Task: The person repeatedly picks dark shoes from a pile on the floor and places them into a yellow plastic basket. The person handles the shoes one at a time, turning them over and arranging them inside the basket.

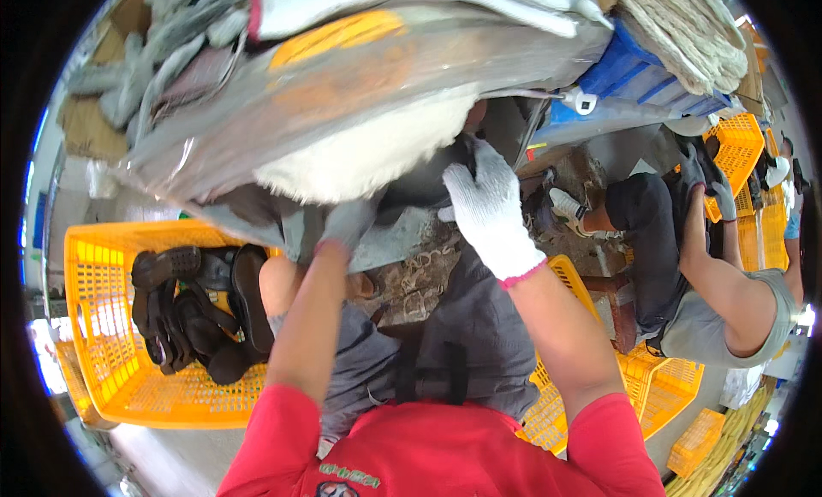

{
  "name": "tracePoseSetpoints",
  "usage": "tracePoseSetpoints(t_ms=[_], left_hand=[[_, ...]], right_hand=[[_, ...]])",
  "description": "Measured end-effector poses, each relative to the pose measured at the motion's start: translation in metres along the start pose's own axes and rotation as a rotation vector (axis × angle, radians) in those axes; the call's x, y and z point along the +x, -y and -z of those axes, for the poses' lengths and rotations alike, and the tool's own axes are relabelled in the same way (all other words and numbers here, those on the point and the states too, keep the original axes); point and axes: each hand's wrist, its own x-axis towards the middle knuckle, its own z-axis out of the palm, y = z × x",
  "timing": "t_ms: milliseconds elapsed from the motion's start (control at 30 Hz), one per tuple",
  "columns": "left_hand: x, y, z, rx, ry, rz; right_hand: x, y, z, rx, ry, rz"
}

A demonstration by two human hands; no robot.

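A black shoe [424, 178], partly hidden, is at the underside of a fluffy white buffing wheel [360, 150]. My left hand [344, 225], in a grey glove blurred by motion, grips its near left end; the fingertips are out of sight. On the other side, my right hand [486, 197], in a white knit glove with a pink cuff, is closed around the shoe's right end. Over the wheel is a hood wrapped in clear plastic [479, 56]. Whether the shoe touches the wheel, I cannot tell.
To my left stands a yellow crate [94, 326] with several black shoes [201, 313]. Grey gloves [184, 60] lie on top at the back left. A blue bin [634, 65] is at the far right. Another person [728, 313] sits to my right, near more yellow crates [659, 377].
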Motion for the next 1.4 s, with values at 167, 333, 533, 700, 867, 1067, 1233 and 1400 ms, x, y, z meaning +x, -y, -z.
tracePoseSetpoints(t_ms=[167, 333, 533, 700, 867, 1067, 1233, 1400], left_hand=[[-0.015, 0.059, 0.002, -0.657, 0.249, 0.138], [0.050, 0.049, -0.048, -1.193, 0.364, 0.148], [0.115, 0.059, -0.024, -0.664, 0.275, 0.104], [0.072, 0.086, 0.024, -0.141, 0.226, -0.195], [0.002, 0.042, 0.011, -0.374, 0.378, -0.111], [-0.041, -0.060, -0.039, -1.124, 0.498, 0.173], [-0.058, -0.063, -0.042, -1.823, 0.387, 0.141], [-0.033, -0.021, -0.046, -2.115, 0.595, 0.117]], right_hand=[[-0.011, -0.003, -0.022, -0.596, -0.142, 0.513], [-0.092, 0.020, -0.018, 0.119, -0.131, 0.053], [-0.040, -0.003, -0.033, -0.011, -0.369, 0.088], [0.013, 0.005, -0.043, -0.043, -0.314, -0.134], [-0.038, 0.050, 0.008, 0.105, -0.058, -0.086], [-0.093, 0.046, 0.046, -0.882, 0.415, 0.422], [-0.118, 0.040, 0.015, -0.651, 0.428, 0.415], [-0.146, 0.035, -0.028, -0.514, 0.169, 0.657]])
